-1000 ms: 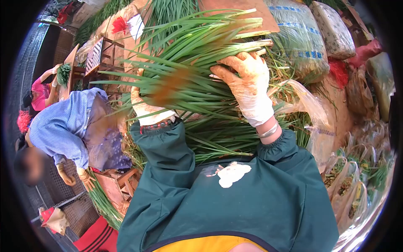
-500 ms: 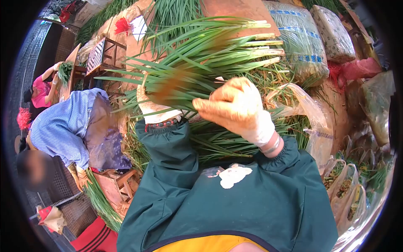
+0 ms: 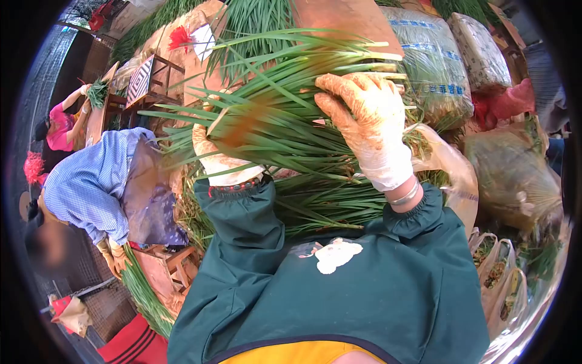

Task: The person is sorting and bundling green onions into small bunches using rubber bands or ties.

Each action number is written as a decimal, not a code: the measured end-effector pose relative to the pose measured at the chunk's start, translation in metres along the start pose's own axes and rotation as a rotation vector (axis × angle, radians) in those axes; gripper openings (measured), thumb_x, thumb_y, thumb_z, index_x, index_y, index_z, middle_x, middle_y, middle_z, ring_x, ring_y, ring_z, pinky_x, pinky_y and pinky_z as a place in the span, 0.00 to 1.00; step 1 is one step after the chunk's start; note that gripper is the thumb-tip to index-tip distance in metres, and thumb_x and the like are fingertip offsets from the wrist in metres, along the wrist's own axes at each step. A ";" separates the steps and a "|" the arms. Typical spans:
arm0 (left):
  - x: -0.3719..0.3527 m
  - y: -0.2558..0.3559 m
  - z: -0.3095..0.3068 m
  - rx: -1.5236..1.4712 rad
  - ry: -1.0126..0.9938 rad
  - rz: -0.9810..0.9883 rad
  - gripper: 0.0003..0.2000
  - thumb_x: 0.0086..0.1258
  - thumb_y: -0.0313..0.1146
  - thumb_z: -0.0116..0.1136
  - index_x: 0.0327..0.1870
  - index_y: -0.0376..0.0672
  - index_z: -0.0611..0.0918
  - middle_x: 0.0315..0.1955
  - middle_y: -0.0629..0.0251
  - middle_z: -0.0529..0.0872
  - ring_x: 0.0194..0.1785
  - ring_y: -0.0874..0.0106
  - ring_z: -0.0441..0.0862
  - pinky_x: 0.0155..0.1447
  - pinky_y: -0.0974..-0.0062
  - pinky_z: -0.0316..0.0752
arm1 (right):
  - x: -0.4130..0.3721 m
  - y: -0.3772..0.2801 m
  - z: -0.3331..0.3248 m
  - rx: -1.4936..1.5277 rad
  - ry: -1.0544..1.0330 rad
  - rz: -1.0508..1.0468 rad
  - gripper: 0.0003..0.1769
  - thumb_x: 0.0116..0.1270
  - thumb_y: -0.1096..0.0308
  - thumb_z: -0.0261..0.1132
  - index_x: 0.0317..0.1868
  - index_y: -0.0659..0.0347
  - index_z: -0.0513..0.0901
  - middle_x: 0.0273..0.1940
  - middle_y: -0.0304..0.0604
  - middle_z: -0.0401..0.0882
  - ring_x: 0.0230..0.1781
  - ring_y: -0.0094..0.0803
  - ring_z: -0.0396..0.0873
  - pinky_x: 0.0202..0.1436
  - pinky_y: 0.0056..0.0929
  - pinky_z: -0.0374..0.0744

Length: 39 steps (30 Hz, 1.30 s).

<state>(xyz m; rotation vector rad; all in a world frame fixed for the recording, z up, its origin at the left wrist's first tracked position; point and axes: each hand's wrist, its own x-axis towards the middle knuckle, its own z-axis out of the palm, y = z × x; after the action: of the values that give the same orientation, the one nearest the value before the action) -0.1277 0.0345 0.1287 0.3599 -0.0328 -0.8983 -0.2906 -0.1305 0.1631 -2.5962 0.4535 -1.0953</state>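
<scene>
A loose bundle of long green chives (image 3: 285,115) lies across in front of me, its pale cut ends to the right. My left hand (image 3: 208,145), in a stained white glove, is closed around the leafy side; leaves hide many of its fingers. Over the stalks near the pale ends is my right hand (image 3: 367,112), gloved too, back upward. Its fingers are bent and apart, the thumb separate from them, and chives show between. Whether the fingertips press on the stalks cannot be seen. More chives (image 3: 321,203) lie below, close to my apron (image 3: 327,297).
On the left a person in a blue checked top (image 3: 91,176) bends over chives (image 3: 145,291); another in pink (image 3: 60,127) holds a bunch. Bagged bundles (image 3: 430,60) stand at upper right. Plastic bags (image 3: 497,273) hang at right. A wooden stool (image 3: 163,267) is at lower left.
My right hand has moved up and right, from pinched fingers beside the leaves to spread fingers over the stalks near the pale ends. My left hand has stayed almost in place.
</scene>
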 end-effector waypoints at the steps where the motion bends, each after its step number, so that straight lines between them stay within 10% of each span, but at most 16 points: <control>1: -0.001 0.000 0.003 0.009 -0.115 -0.104 0.12 0.69 0.39 0.54 0.47 0.45 0.83 0.41 0.60 0.87 0.44 0.62 0.84 0.50 0.58 0.80 | 0.002 0.000 -0.001 -0.003 -0.052 0.007 0.12 0.61 0.59 0.66 0.45 0.49 0.83 0.35 0.36 0.80 0.40 0.37 0.77 0.46 0.37 0.72; 8: -0.002 -0.001 0.010 -0.121 -0.238 -0.183 0.11 0.69 0.35 0.53 0.47 0.44 0.83 0.42 0.59 0.86 0.44 0.62 0.84 0.50 0.59 0.81 | 0.011 0.001 0.000 0.113 -0.041 -0.069 0.11 0.54 0.67 0.69 0.39 0.54 0.85 0.30 0.38 0.81 0.34 0.37 0.78 0.41 0.35 0.75; 19: 0.014 -0.018 -0.010 0.053 0.137 0.132 0.17 0.66 0.44 0.51 0.50 0.46 0.81 0.49 0.57 0.83 0.54 0.58 0.79 0.60 0.51 0.74 | 0.016 -0.039 0.028 0.525 0.153 -0.240 0.06 0.58 0.65 0.65 0.35 0.55 0.83 0.34 0.38 0.82 0.36 0.36 0.80 0.39 0.33 0.79; 23: 0.017 0.000 -0.027 0.040 0.137 0.099 0.14 0.68 0.42 0.55 0.47 0.43 0.83 0.46 0.57 0.85 0.49 0.61 0.83 0.56 0.54 0.78 | -0.001 -0.027 -0.037 0.661 0.257 0.053 0.07 0.57 0.76 0.70 0.37 0.59 0.85 0.37 0.40 0.85 0.35 0.31 0.82 0.41 0.27 0.80; 25: 0.027 0.021 -0.058 0.085 0.161 0.120 0.15 0.67 0.42 0.55 0.47 0.44 0.83 0.46 0.57 0.86 0.49 0.60 0.83 0.55 0.52 0.78 | -0.027 -0.002 -0.054 0.917 0.528 0.586 0.10 0.61 0.80 0.66 0.43 0.61 0.85 0.41 0.41 0.84 0.37 0.24 0.79 0.42 0.21 0.78; 29: 0.023 0.031 -0.069 0.056 0.142 0.095 0.16 0.68 0.41 0.54 0.51 0.44 0.82 0.47 0.57 0.86 0.51 0.58 0.82 0.58 0.50 0.76 | -0.119 0.113 -0.039 -0.044 -0.077 0.390 0.23 0.62 0.75 0.65 0.59 0.60 0.77 0.52 0.44 0.80 0.48 0.28 0.78 0.51 0.24 0.76; 31: 0.024 0.038 -0.073 0.052 0.194 0.047 0.16 0.69 0.41 0.53 0.51 0.44 0.82 0.49 0.57 0.85 0.51 0.58 0.82 0.58 0.50 0.75 | -0.111 0.102 -0.033 0.108 -0.191 0.410 0.24 0.63 0.72 0.65 0.60 0.60 0.75 0.57 0.48 0.76 0.56 0.38 0.76 0.59 0.31 0.73; 32: 0.023 0.039 -0.076 0.026 0.138 0.032 0.16 0.70 0.41 0.51 0.51 0.44 0.82 0.50 0.57 0.85 0.52 0.58 0.81 0.59 0.50 0.75 | -0.100 0.085 -0.034 0.510 -0.283 0.782 0.22 0.66 0.68 0.64 0.59 0.61 0.76 0.58 0.51 0.76 0.61 0.44 0.72 0.64 0.36 0.69; 39: 0.013 0.053 -0.082 0.095 0.030 -0.004 0.15 0.72 0.39 0.48 0.50 0.43 0.82 0.50 0.57 0.85 0.55 0.59 0.80 0.61 0.53 0.73 | -0.076 0.077 0.014 0.856 -0.277 0.644 0.22 0.72 0.57 0.59 0.56 0.68 0.77 0.49 0.44 0.82 0.48 0.27 0.78 0.54 0.25 0.75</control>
<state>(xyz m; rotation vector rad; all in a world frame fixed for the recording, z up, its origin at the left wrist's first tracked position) -0.0648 0.0783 0.0669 0.4619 -0.0471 -0.8971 -0.3443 -0.1690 0.0757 -1.6289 0.5415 -0.5165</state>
